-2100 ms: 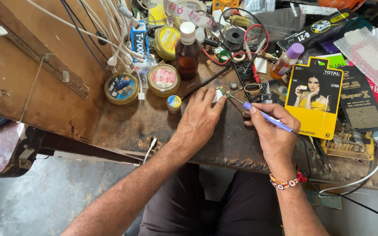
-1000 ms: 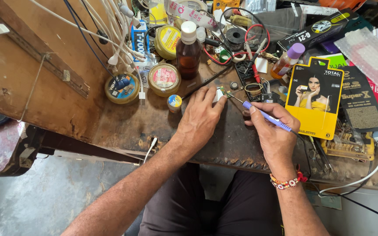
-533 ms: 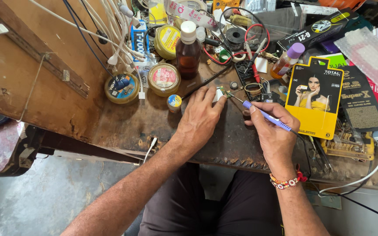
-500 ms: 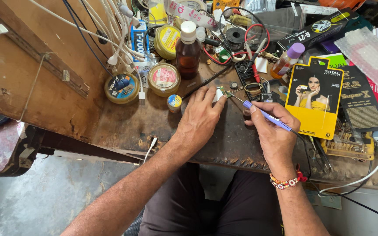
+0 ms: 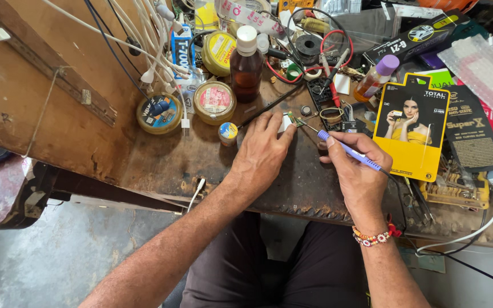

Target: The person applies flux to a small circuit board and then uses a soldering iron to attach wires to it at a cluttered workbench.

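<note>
My left hand [image 5: 263, 151] rests flat on the worn workbench [image 5: 161, 165], its fingertips pinning a small green circuit board [image 5: 293, 119] and a white piece under it. My right hand [image 5: 358, 171] holds a thin soldering iron with a purple-blue handle [image 5: 352, 153] like a pen. The iron's metal tip points up-left and touches the small board. A beaded bracelet [image 5: 372, 236] circles my right wrist.
Behind my hands stand a brown bottle [image 5: 246, 65], round tins of paste [image 5: 214, 101], a small pot [image 5: 227, 132], a purple-capped bottle [image 5: 376, 77] and tangled wires. A yellow product card [image 5: 409, 134] and dark packets lie right. White cables hang at left.
Nothing has visibly changed; both hands stay in place with the iron's tip at the small board.
</note>
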